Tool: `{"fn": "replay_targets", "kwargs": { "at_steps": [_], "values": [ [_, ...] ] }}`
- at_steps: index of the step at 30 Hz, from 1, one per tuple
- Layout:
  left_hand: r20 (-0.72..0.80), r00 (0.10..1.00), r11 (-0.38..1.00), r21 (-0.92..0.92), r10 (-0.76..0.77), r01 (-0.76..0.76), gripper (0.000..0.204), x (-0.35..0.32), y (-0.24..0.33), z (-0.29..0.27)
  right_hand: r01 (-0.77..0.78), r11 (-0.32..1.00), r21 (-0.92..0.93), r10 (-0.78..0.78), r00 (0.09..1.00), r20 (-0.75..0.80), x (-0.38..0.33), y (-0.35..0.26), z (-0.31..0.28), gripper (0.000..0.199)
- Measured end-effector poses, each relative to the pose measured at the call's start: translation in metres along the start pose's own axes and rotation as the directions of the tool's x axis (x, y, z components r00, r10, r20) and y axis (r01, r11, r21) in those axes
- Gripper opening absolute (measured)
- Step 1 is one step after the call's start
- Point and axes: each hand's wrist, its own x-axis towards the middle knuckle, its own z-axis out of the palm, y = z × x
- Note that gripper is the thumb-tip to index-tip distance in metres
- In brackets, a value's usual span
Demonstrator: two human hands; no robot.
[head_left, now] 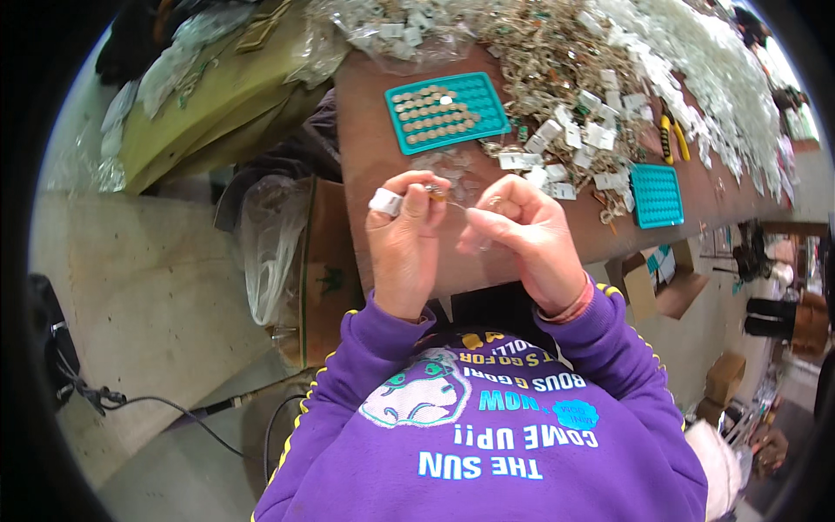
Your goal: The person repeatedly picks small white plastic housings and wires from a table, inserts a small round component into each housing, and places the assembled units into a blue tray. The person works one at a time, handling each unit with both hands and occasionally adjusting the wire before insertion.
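My left hand is closed, its thumb and fingertips pinching a small shiny metallic piece with an orange-yellow part. A small white block-like piece sits by the same hand's bent fingers. From the pinched piece a thin wire runs across to my right hand, which is closed with thumb and forefinger together on it. Some tangled pale strands show at the right fingers. Beyond both hands, a teal tray holds rows of round, coin-like discs.
A tangled heap of thin wires with white block-like pieces covers the table's far right. Yellow-handled pliers and a second teal tray lie to the right. Clear scraps lie before the first tray. A plastic bag hangs at left.
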Motion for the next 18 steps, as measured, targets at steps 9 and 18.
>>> {"fn": "replay_targets", "kwargs": {
  "at_steps": [9,18],
  "values": [
    [-0.100,0.995,0.988,0.157,0.006,0.010,0.017,-0.005,0.009,0.003,0.492,0.231,-0.840,-0.729,0.659,0.186,0.011,-0.001,0.002,0.026],
    [-0.140,0.990,0.947,0.320,0.024,0.023,0.010,-0.015,0.001,0.007,0.536,0.126,-0.835,-0.720,0.628,0.294,0.018,0.023,0.009,0.020]
  ]
}}
